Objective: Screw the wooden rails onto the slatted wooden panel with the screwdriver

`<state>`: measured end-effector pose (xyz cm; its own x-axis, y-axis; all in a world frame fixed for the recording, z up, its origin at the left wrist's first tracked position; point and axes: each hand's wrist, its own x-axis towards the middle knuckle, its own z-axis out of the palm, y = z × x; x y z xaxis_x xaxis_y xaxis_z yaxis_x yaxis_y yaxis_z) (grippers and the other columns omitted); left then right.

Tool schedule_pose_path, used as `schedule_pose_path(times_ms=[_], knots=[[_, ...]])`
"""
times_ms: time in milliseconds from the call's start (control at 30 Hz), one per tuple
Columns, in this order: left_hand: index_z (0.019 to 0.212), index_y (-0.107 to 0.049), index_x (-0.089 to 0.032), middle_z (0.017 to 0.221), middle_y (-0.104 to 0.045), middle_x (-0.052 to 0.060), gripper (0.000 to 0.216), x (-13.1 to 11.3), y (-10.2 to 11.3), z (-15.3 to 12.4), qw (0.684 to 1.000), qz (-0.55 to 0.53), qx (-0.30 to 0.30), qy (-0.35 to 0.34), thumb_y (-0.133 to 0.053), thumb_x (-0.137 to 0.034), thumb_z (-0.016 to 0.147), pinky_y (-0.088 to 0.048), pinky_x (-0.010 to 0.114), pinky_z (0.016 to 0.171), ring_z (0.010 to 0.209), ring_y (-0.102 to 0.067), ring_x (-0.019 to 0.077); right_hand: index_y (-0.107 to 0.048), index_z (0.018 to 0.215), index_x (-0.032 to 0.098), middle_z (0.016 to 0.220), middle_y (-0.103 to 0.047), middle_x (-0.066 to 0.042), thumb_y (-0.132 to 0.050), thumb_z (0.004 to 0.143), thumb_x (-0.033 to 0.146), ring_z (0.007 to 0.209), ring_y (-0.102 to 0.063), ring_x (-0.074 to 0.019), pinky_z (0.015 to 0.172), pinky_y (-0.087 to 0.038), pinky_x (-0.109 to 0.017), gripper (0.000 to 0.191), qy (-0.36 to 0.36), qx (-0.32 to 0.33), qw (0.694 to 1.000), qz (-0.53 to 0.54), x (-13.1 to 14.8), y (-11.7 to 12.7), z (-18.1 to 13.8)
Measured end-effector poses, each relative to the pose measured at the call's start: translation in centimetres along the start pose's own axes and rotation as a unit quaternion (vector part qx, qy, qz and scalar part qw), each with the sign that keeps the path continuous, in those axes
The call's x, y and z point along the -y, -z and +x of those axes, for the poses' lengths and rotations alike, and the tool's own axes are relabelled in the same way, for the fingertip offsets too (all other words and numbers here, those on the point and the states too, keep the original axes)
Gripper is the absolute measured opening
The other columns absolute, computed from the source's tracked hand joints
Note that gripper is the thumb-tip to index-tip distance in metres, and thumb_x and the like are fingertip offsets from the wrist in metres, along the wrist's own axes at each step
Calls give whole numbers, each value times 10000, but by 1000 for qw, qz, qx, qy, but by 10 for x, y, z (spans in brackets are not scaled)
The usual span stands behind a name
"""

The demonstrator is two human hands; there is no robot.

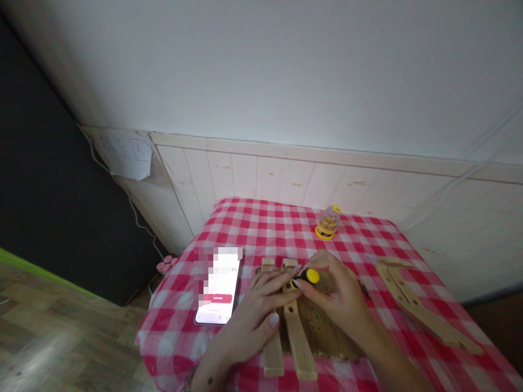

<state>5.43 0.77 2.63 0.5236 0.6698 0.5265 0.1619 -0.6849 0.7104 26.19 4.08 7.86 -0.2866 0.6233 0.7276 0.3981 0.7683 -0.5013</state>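
My right hand is closed around a short screwdriver with a yellow and black handle. The driver's tip is hidden by my fingers, over a light wooden bar with dark holes. My left hand lies across this bar and a second wooden bar, fingers stretched out and their tips close to the screwdriver. Beneath the bars is a worn brown board dotted with small holes.
A lit phone lies left of my hands. At the back stands a clear, yellow-based bit holder. Curved wooden pieces lie to the right on the red-and-white checked tablecloth. The panelled wall rises behind the table.
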Motion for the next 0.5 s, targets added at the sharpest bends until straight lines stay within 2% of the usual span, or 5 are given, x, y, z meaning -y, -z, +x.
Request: schedule_pose_path(times_ms=[133,233,300,400,500], knots=[[1557,-461,-400,1647,-440,14,531,-1,0,0,1000,-8,4,1,-213,-573,1121,-253,501,1203,1482,-392,275,-618,1006,259,851,-718,-28,-690,960,353,754,-701,-206,678,-567,-309,127,-2,49,999,-11,-1,8,0],[1556,-466,-396,1636,-457,14,549,-1,1,1,1000,-6,12,5,-206,-591,1114,-253,503,1204,1473,-400,278,-615,1255,270,1089,-764,-97,-650,979,406,971,-740,-250,815,-606,-359,310,23,113,993,36,-4,21,3],[1561,-456,-400,1635,-459,9,536,-1,1,1,1000,-5,10,-1,-206,-576,1120,-259,492,1201,1468,-405,269,-600,1342,281,1183,-760,-111,-632,986,342,1070,-731,-258,894,-605,-383,362,42,143,987,67,-6,29,6],[1564,-456,-391,1630,-467,15,552,-2,2,2,1000,-2,14,0,-189,-579,1119,-274,478,1194,1453,-425,265,-674,1282,295,1133,-790,-87,-631,982,213,1061,-740,-243,924,-602,-393,313,67,175,979,85,-7,37,12],[1564,-465,-368,1623,-475,32,598,-3,2,3,1000,-2,20,13,-171,-613,1104,-285,476,1190,1446,-431,276,-724,1208,302,1048,-811,-65,-655,995,215,990,-754,-225,873,-617,-370,240,70,171,979,80,-8,39,15]])
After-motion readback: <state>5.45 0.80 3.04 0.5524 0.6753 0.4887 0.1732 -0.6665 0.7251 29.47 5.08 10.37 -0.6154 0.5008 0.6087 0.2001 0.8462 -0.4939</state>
